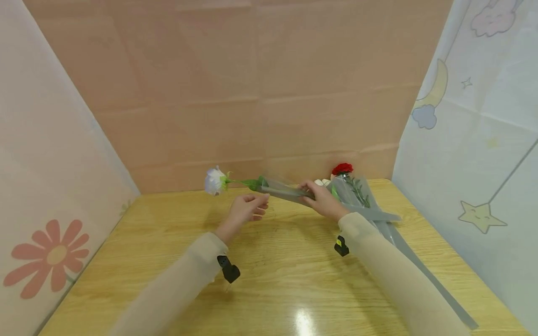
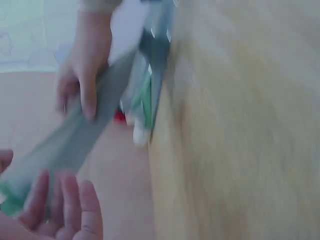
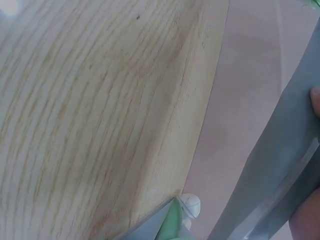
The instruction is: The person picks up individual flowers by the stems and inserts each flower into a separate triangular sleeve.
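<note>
A white-lilac artificial flower (image 1: pixel 215 181) on a green stem points left, its lower stem inside a narrow grey see-through sleeve (image 1: pixel 282 189). My right hand (image 1: pixel 322 201) pinches this sleeve between thumb and fingers and holds it above the table's back edge. Just below the sleeve's flower end is my left hand (image 1: pixel 245 212), its fingers loosely bent around nothing. In the left wrist view, the fingers of the left hand (image 2: pixel 62 210) look relaxed beside the sleeve (image 2: pixel 112 87). The right wrist view shows the grey sleeve (image 3: pixel 277 145) close up, with only parts of the right hand visible.
At the table's back right lie a red flower (image 1: pixel 342 169) and a whitish one (image 1: pixel 321 182), partly covered by grey wrapping (image 1: pixel 384 215). A long grey wrapped piece (image 1: pixel 437 277) runs toward the front right. Walls border the wooden table (image 1: pixel 269 261) on three sides.
</note>
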`<state>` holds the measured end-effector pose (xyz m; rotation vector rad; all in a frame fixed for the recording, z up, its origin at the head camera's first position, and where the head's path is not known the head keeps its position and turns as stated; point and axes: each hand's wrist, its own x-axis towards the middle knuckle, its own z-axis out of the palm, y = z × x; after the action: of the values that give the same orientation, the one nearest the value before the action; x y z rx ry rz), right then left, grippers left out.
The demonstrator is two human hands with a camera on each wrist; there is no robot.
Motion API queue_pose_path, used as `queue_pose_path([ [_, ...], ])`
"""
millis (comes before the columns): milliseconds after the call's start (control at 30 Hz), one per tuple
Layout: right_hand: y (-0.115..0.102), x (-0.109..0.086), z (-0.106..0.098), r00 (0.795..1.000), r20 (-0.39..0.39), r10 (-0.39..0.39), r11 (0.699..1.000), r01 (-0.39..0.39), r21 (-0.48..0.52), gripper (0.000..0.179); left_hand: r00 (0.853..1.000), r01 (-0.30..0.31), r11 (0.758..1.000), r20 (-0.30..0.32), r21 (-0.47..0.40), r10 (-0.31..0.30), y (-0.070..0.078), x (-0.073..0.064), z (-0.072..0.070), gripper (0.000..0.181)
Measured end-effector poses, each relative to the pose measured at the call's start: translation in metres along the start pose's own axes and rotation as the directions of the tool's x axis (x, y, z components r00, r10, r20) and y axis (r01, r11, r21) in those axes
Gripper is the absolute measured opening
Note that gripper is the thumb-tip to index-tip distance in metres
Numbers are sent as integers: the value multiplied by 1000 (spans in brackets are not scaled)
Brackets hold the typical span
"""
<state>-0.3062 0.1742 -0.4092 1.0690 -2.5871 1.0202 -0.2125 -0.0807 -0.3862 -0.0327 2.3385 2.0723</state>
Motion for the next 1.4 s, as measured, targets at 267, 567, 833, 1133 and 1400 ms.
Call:
queue_pose_path([
  [267,-5,0,3,1000,-10,-15,1000,15,13,26,986,127,831,-20,-542,-163,4,2,30,59],
  [567,-7,0,6,999,39,31,994,-35,107,38,972,-170,823,-230,-543,49,0,8,41,25],
  [833,-29,9,3,983,117,138,911,-173,375,44,948,-294,841,-251,-455,196,-3,9,41,23],
  [1133,-45,36,-1,989,-37,145,940,-126,318,28,889,-425,901,-229,-94,395,7,16,32,14],
  [1400,-74,50,2,871,-473,136,885,107,452,26,717,-644,743,-197,180,669,62,22,14,14],
])
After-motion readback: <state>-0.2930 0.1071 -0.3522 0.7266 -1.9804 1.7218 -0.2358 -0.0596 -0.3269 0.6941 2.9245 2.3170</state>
